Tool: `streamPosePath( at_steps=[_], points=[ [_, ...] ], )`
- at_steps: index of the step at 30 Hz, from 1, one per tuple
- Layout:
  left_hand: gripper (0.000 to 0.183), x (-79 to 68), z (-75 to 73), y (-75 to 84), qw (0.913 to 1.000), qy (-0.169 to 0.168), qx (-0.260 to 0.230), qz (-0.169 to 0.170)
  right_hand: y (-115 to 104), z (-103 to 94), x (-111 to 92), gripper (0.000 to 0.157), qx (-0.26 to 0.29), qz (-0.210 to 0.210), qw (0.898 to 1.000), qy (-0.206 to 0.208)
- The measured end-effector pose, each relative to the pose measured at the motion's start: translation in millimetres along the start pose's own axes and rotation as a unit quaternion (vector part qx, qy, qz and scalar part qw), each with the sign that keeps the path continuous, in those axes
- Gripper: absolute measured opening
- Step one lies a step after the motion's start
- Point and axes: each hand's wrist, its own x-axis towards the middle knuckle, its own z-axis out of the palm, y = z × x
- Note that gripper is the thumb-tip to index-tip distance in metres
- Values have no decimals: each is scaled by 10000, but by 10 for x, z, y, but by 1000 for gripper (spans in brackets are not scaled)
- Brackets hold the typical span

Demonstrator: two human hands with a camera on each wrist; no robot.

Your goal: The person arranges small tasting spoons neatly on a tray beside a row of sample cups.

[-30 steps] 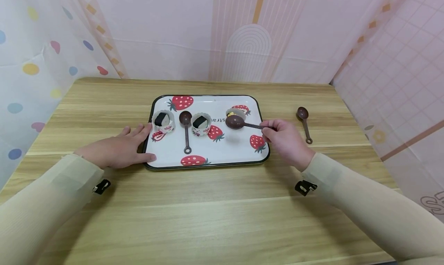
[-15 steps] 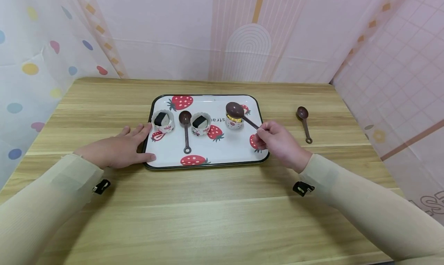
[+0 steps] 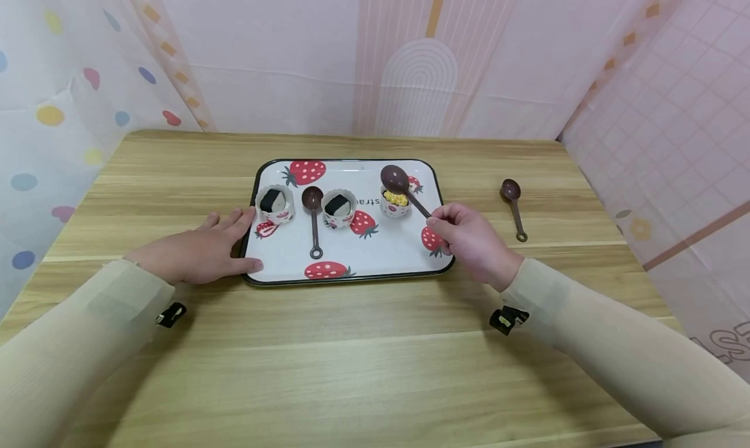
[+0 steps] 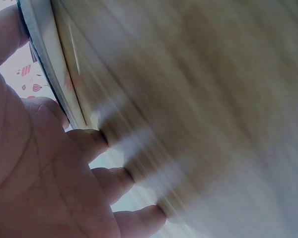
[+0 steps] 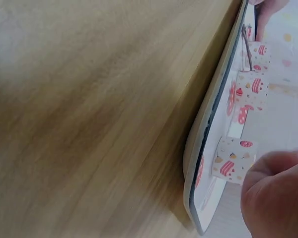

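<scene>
My right hand [image 3: 471, 243] pinches the handle of a dark brown measuring spoon [image 3: 395, 179]. The spoon's bowl hangs, rounded side up, over the back of a paper baking cup [image 3: 395, 209] that holds yellow crumbly bits [image 3: 396, 198]. My left hand [image 3: 205, 249] rests with spread fingers at the left edge of the strawberry-print tray [image 3: 375, 256], its thumb lying over the rim. In the left wrist view its fingertips [image 4: 146, 218] press on the table beside the tray. The right wrist view shows the baking cup [image 5: 233, 159] beyond the tray's rim, close to my right hand [image 5: 278, 193].
Two more paper cups [image 3: 285, 217] [image 3: 339, 221] on the tray's left half each hold a black-and-white rice-ball-like piece. Between them lies a second brown spoon [image 3: 315, 230]. Another brown spoon [image 3: 514, 208] lies on the wooden table [image 3: 363, 357], right of the tray. Patterned curtains [image 3: 281, 64] stand behind.
The spoon in my right hand has swung from level in front of the yellow-filled cup to up over its back, turned bowl-down, uncovering more yellow bits. My left hand stays put.
</scene>
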Motion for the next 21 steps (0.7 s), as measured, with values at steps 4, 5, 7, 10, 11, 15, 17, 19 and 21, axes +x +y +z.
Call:
streamPosePath(
  at_steps=[4, 5, 7, 10, 11, 15, 17, 19, 21],
  points=[
    [118, 10, 2, -11, 10000, -30, -21, -18, -7, 38, -1, 10, 5, -93, 9998, -179],
    [118, 10, 2, -12, 10000, -34, -21, -21, -9, 46, -1, 10, -27, -103, 9997, -236],
    [119, 11, 1, -13, 10000, -41, -16, -31, -13, 60, 1, 12, -93, -92, 9992, -376],
    [119, 10, -1, -10, 10000, -45, -8, -35, -21, 80, 4, 23, -202, -13, 9982, -562],
    [119, 9, -2, -9, 10000, -46, 4, -34, -25, 88, 4, 26, -258, 38, 9979, -596],
    [119, 3, -6, 0, 10000, -56, 14, -39, -40, 125, 6, 31, -561, 186, 9960, -676],
    [119, 1, -10, 4, 10000, -54, 15, -33, -49, 144, 10, 28, -769, 250, 9943, -689],
    [119, 0, -12, 5, 10000, -54, 9, -26, -59, 166, 16, 24, -958, 293, 9924, -715],
    [119, -1, -13, 5, 10000, -55, 1, -19, -70, 189, 19, 21, -1144, 324, 9901, -752]
  ],
)
